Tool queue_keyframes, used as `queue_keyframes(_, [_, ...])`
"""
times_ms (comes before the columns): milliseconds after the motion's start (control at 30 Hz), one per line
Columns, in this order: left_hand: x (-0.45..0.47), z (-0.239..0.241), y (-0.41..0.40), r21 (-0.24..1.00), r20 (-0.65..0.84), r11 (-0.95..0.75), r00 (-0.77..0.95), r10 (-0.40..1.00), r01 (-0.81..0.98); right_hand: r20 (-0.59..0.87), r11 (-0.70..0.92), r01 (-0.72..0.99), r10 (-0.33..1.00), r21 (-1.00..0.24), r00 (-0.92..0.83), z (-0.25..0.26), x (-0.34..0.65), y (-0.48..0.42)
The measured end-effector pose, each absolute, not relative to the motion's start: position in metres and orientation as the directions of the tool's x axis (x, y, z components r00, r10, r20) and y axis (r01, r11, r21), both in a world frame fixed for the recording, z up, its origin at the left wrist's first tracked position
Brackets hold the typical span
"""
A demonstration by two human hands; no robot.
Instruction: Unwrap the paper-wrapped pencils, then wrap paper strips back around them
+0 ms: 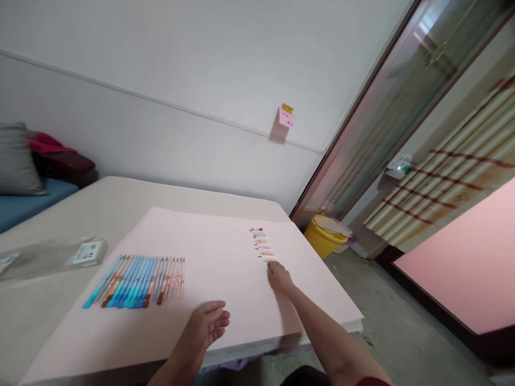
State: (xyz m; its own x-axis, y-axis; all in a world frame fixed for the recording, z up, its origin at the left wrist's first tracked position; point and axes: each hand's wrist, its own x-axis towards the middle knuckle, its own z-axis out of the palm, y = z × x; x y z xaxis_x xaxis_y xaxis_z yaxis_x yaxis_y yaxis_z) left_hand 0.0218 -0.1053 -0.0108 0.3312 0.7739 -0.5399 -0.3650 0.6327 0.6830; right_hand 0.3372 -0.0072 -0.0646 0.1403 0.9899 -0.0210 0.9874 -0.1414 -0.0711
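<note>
My right hand [279, 277] rests on a pale pink sheet [217, 268], its fingertips bunched just below a short column of several small pen caps [262, 245]. Whether it pinches a cap is hidden. My left hand [209, 321] hovers near the sheet's front edge, palm turned up, fingers loosely spread, holding nothing. A row of several pens [139, 279], mostly blue with a few orange and pink ones, lies side by side on the left part of the sheet, well away from both hands.
The sheet covers a beige table [120, 198]. A clear plastic packet [48, 257] lies at the table's left. A yellow bucket [322, 236] stands on the floor beyond the right edge. Cushions [24, 161] sit far left; a pink note [286, 117] hangs on the wall.
</note>
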Motion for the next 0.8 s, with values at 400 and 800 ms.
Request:
queue_keyframes(400, [0.02,-0.011,-0.107,0.689,-0.519,0.621,0.343,0.783,-0.374,-0.006,-0.192,0.977,0.981,-0.088,0.192,-0.044,0.301,-0.016])
queue_keyframes(800, [0.018,-0.009,-0.105,0.707,-0.543,0.626,0.316,0.778,-0.328,0.026,0.213,0.952,0.977,-0.22,-0.213,0.001,0.195,-0.062])
